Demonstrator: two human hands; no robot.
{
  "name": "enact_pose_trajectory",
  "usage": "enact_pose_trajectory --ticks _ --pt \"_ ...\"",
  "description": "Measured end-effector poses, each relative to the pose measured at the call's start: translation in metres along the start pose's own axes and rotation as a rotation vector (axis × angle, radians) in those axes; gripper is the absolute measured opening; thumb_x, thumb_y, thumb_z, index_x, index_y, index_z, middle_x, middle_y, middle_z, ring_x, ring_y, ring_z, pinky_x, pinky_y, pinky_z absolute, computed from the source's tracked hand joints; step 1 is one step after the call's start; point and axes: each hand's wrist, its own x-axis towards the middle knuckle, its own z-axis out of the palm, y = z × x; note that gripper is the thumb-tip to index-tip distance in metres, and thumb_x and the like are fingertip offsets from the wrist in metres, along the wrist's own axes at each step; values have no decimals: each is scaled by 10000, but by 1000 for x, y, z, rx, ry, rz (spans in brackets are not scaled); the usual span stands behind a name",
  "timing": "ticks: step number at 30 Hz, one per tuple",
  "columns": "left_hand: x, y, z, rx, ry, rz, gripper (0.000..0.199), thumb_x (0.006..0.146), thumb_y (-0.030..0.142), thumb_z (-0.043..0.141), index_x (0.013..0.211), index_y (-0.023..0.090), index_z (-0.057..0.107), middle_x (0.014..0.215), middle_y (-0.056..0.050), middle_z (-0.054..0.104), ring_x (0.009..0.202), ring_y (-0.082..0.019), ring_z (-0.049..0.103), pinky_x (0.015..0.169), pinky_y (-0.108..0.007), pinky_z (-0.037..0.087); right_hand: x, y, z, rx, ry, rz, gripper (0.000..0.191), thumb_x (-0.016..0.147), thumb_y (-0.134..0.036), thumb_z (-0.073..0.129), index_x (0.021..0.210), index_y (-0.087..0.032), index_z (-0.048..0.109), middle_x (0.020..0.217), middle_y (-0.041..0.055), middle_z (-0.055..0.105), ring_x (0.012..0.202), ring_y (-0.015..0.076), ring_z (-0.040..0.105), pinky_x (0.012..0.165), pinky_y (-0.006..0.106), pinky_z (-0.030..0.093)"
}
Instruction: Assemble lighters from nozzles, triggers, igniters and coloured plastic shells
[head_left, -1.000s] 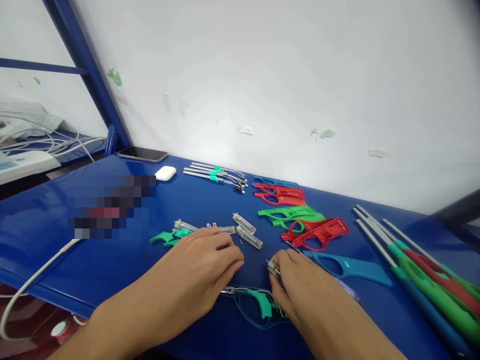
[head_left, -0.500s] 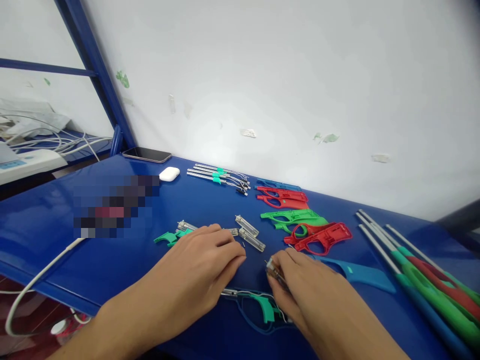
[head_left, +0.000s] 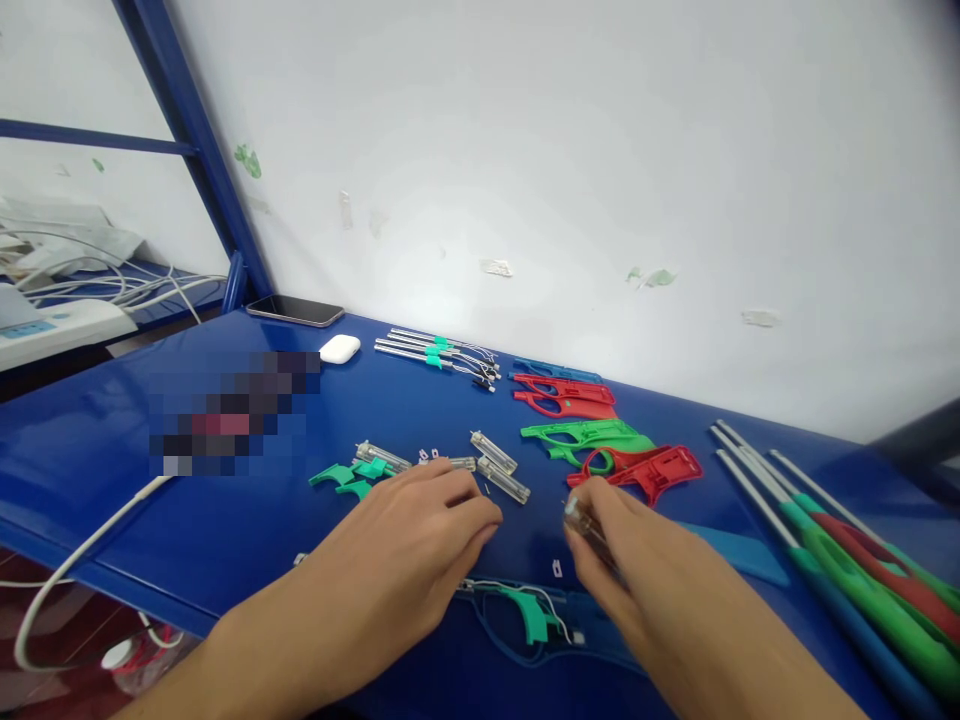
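Observation:
My right hand (head_left: 637,565) is closed round a clear gas tank (head_left: 589,525), its pale tip showing by the thumb. My left hand (head_left: 424,540) hovers over the table with thumb and fingers pressed together; whatever it may hold is hidden. Between and below the hands lies a blue lighter handle half (head_left: 502,645) carrying a green trigger (head_left: 532,615) and a white wire. A small white clip (head_left: 557,568) rests beside it. Beyond my left hand are more clear gas tanks (head_left: 504,480), loose green triggers (head_left: 332,474) and two tiny pale clips (head_left: 424,455).
Red and green handle halves (head_left: 585,434) lie behind my right hand. Metal lighter tubes with wires (head_left: 431,350) are near the wall. Assembled long lighters (head_left: 847,560) lie at right. A phone (head_left: 295,310), a white case (head_left: 340,349) and a cable (head_left: 82,520) are at left.
My right hand has moved right and slightly up with the gas tank, uncovering the white clip and more of the handle half. My left hand has shifted slightly right, its fingertips lower.

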Motion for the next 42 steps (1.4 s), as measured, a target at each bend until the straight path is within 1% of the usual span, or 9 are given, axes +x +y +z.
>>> enact_pose_trajectory --ticks 5,10,13,17,22,27,31,35,42 --pt "0 2 1 11 10 15 248 1142 220 427 1119 243 673 1109 -20 727 1063 -228 682 1016 -417 489 -5 1 11 9 -43 63 223 1064 -348 570 1216 -250 700 1134 89 755 1010 261 750 870 406 625" --pt "-1 -2 -3 57 20 13 293 1148 234 404 1031 247 673 1129 -23 736 1056 -227 697 1111 -442 443 12 -5 15 37 -135 115 165 1055 -336 670 1098 -179 695 1014 23 727 810 146 701 745 312 609" --pt "-2 -2 -4 85 47 21 335 1148 236 388 982 239 679 1144 -37 746 1008 -226 711 1099 -438 466 16 -10 14 47 -151 134 82 1026 -228 677 946 -212 685 919 7 724 753 149 696 696 274 569" --pt "-1 -2 -5 97 54 18 283 1134 223 435 1123 241 717 1130 -42 754 1031 -237 719 1036 -422 513 16 -16 13 45 -138 148 180 987 -142 650 833 -234 633 875 18 729 699 172 694 645 290 517" --pt "0 -2 -4 36 38 -1 267 1117 190 458 1080 230 719 1111 -43 754 1048 -249 715 1021 -432 506 21 -20 1 74 -71 142 204 1004 -205 613 805 -250 620 801 6 711 653 179 688 590 282 496" --pt "1 10 -5 -238 118 -107 169 1086 263 587 1181 325 713 1154 38 757 1039 -177 707 941 -313 511 35 -40 -18 136 74 166 225 1073 -322 560 861 -264 608 774 -22 690 554 139 623 492 232 477" --pt "6 24 -9 -535 169 -149 145 1009 284 723 1135 344 761 973 86 771 847 -117 694 768 -223 511 43 -57 -26 299 214 125 206 1058 -273 567 857 -270 611 761 -35 688 535 124 606 413 199 425" --pt "10 30 -9 -724 256 -250 69 978 310 741 974 298 809 827 71 769 696 -115 642 614 -216 468 43 -60 -26 378 258 101 170 1060 -277 590 893 -275 623 755 -52 673 575 117 618 455 189 443" --pt "13 31 -3 -978 288 -375 111 924 321 776 891 234 837 762 12 764 593 -126 649 578 -224 486 41 -64 -27 413 220 144 154 1075 -325 595 945 -271 659 741 -42 670 526 116 548 460 213 437"
